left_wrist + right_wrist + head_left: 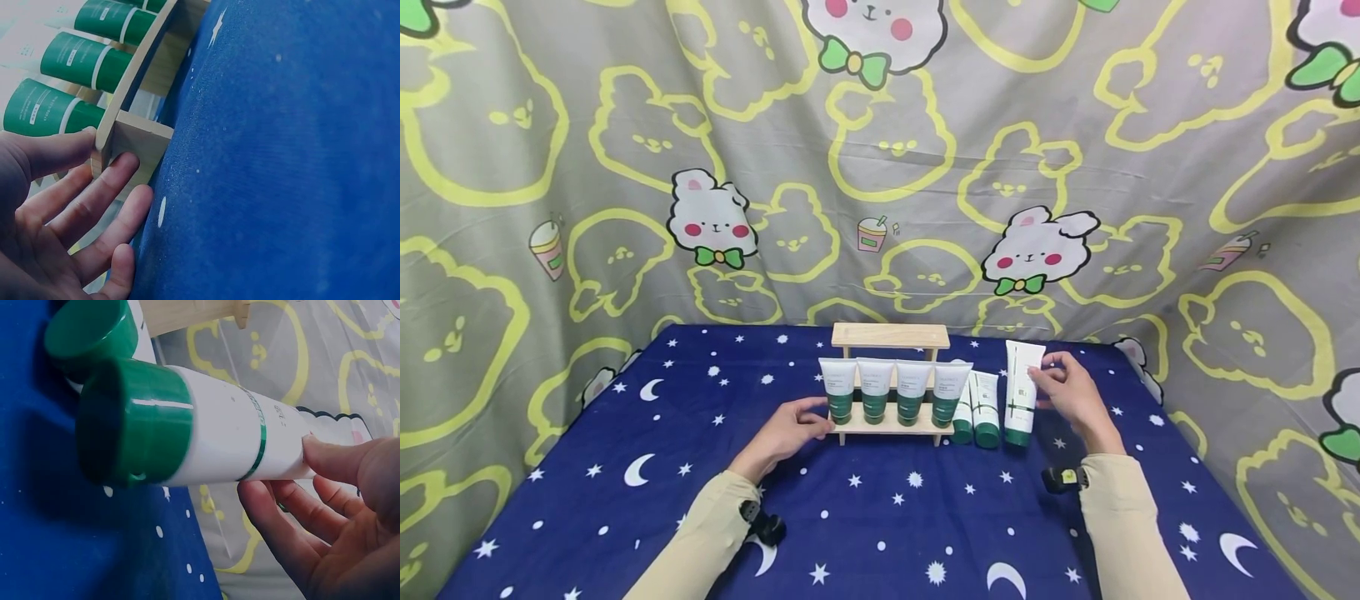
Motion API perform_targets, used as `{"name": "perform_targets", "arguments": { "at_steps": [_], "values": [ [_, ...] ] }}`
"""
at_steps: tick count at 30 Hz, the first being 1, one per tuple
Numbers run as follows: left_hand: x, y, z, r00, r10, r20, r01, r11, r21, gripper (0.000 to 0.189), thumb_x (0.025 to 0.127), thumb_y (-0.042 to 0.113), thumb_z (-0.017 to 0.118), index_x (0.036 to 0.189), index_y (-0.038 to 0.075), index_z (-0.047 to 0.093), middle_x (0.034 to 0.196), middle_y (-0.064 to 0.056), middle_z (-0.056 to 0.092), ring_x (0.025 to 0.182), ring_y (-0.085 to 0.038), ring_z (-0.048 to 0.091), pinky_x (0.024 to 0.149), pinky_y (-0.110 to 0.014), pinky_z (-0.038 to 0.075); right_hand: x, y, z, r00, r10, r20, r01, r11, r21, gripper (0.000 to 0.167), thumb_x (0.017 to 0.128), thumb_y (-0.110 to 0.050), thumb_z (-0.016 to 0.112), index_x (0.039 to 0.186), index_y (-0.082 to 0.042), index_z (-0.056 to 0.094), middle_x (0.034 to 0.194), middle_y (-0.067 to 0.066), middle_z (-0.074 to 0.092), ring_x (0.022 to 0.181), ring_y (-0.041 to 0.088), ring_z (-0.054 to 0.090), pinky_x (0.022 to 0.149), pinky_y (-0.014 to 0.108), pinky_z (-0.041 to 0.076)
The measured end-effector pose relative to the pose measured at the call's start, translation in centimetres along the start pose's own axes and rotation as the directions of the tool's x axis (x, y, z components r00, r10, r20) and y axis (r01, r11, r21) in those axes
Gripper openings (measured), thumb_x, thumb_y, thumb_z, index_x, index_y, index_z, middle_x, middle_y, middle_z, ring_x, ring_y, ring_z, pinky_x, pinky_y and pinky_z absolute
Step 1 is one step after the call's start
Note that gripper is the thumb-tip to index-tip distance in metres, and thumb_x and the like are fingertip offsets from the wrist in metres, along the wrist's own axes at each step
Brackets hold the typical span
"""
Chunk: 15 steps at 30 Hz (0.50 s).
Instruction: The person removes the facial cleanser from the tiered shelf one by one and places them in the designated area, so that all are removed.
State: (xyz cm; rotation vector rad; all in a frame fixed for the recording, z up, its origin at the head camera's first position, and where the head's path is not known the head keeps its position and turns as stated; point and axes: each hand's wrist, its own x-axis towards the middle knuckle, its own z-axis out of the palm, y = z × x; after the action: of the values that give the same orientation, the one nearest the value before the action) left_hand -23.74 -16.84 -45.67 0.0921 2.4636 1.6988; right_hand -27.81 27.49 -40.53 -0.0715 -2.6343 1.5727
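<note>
A small two-tier wooden display rack point(891, 336) stands on the cloth, with several white-and-green squeeze tubes point(874, 392) lined up cap down on its lower step. At the rack's left end my left hand point(792, 427) grips the step's edge, the thumb on top and fingers against the side and leg, as the left wrist view shows. My right hand point(1072, 392) pinches a larger white tube with a green cap point(1021, 392) near its upper end, thumb on one face and fingers behind. In the right wrist view, that tube's green cap point(134, 425) points away from the hand.
Two more white tubes with green caps point(985, 408) sit between the rack and the held tube, one partly hidden. A dark blue cloth with moons and stars point(850, 533) covers the table. Behind hangs a grey patterned curtain point(760, 167).
</note>
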Motion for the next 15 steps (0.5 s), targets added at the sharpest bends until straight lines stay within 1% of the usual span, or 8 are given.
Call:
{"name": "perform_targets", "arguments": {
  "at_steps": [2,5,10,15],
  "values": [
    [0.0,0.0,0.0,1.000,0.003,0.000,-0.003,1.000,-0.001,0.053,0.093,0.002,0.069,0.143,-0.008,0.052,0.099,-0.018,0.077,0.091,-0.029,0.074,0.089,-0.043,0.055,0.1,0.2,0.1,1.000,0.007,0.001,-0.007,1.000,0.000,0.037,0.105,-0.025,0.058,0.128,0.000,0.042,0.121,0.028,0.066,0.088,0.017,0.069,0.080,0.044,0.061],
    [0.0,0.0,0.0,1.000,-0.004,0.000,0.004,1.000,0.007,0.053,0.094,0.002,0.069,0.143,-0.007,0.052,0.099,-0.017,0.078,0.090,-0.028,0.074,0.088,-0.043,0.055,0.2,0.6,0.3,1.000,0.013,0.001,-0.013,1.000,0.005,0.037,0.105,-0.023,0.058,0.128,0.001,0.042,0.121,0.028,0.066,0.087,0.016,0.068,0.081,0.045,0.061],
    [0.0,-0.1,-0.1,1.000,-0.011,0.001,0.011,1.000,0.005,0.053,0.093,0.002,0.069,0.143,-0.007,0.053,0.098,-0.016,0.078,0.090,-0.027,0.074,0.088,-0.041,0.055,0.5,1.2,0.6,0.999,0.032,-0.001,-0.032,0.999,0.036,0.036,0.105,-0.019,0.057,0.128,0.003,0.040,0.118,0.029,0.066,0.080,0.011,0.067,0.076,0.041,0.062],
    [0.0,0.0,-0.1,1.000,-0.003,0.006,0.003,1.000,-0.004,0.054,0.093,0.002,0.069,0.143,-0.008,0.052,0.099,-0.017,0.078,0.089,-0.028,0.074,0.088,-0.041,0.055,0.5,1.5,1.0,0.996,0.082,0.025,-0.083,0.995,0.056,0.042,0.107,-0.021,0.053,0.134,0.004,0.033,0.123,0.033,0.061,0.086,0.014,0.066,0.073,0.038,0.062]
  ]
}}
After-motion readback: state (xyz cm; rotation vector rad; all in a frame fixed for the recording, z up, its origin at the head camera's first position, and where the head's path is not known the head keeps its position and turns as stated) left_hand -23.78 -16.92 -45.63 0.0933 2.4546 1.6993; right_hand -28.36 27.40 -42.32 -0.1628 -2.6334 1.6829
